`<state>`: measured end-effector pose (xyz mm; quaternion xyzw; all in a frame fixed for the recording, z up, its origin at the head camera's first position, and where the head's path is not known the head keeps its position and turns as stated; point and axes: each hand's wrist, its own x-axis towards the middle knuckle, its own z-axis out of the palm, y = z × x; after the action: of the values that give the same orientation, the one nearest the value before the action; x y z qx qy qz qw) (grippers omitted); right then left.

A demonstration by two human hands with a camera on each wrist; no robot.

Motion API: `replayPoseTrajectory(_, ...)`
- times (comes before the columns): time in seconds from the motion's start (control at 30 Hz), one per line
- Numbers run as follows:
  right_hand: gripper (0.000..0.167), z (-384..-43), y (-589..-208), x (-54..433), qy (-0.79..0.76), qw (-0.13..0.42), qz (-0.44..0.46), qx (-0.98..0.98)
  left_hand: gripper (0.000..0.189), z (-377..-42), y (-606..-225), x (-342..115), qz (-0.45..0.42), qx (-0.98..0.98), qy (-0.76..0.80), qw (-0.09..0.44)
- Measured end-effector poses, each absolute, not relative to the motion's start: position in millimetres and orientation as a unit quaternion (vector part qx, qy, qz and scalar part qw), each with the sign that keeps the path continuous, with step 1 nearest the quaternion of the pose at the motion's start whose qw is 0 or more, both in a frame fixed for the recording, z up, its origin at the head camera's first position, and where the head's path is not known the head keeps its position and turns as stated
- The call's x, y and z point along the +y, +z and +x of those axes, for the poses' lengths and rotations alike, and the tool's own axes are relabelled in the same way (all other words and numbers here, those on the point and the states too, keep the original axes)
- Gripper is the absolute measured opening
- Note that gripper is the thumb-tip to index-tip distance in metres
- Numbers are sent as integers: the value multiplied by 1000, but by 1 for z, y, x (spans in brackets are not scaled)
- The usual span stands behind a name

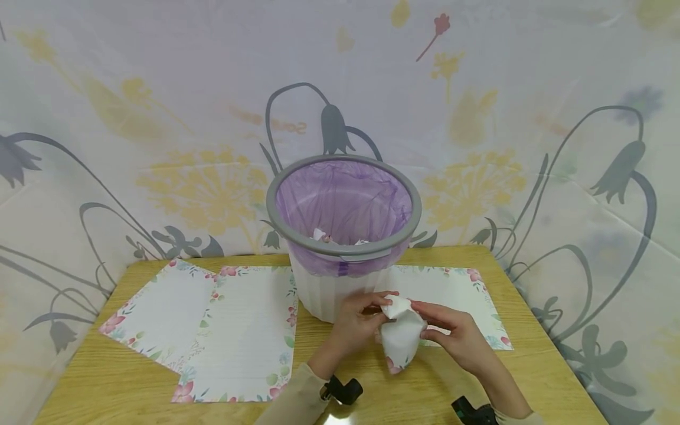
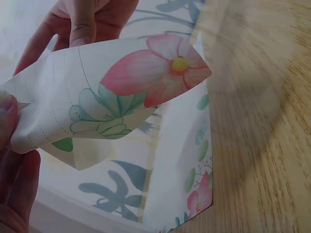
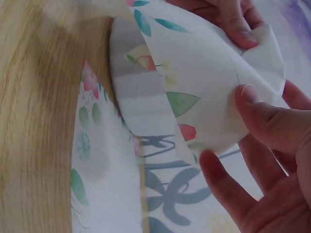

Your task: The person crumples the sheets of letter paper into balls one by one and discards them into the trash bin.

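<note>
Both hands hold one folded, partly crumpled sheet of floral-bordered paper (image 1: 402,336) in front of the bin. My left hand (image 1: 357,324) pinches its upper left edge between thumb and fingers. On the other side my right hand (image 1: 457,337) grips it, thumb on the near face, as the right wrist view shows. A pink flower is printed at the paper's pointed corner (image 2: 180,65) in the left wrist view. Behind the hands stands a white bin (image 1: 319,289) with a grey rim and a purple liner (image 1: 345,189); crumpled white paper (image 1: 320,235) lies inside it.
Two flat floral-bordered sheets overlap on the left of the wooden table (image 1: 106,366): a tilted one (image 1: 159,313) and a lined one (image 1: 244,336). Another sheet (image 1: 451,295) lies at the right, partly behind the bin and right hand. A patterned cloth backdrop (image 1: 212,118) hangs behind.
</note>
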<state>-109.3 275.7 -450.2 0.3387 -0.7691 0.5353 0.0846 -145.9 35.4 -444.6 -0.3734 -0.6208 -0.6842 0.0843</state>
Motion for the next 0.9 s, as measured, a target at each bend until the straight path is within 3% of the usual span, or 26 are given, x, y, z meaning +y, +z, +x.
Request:
replayPoseTrajectory(0.1, 59, -110, -448, 271, 482, 151, 333, -796, 17, -150, -450, 36, -380, -616, -685, 83)
replayPoseTrajectory(0.2, 62, -110, -446, 267, 460, 180, 337, -802, 18, -155, -460, 38, -372, -623, -683, 80)
replayPoseTrajectory(0.63, 74, -109, -442, 263, 440, 163, 363, -805, 23, -156, -472, 42, -353, -604, -712, 56)
replayPoseTrajectory(0.9, 77, -109, -439, 261, 430, 135, 359, -817, 23, -150, -456, 43, -394, -563, -719, 107)
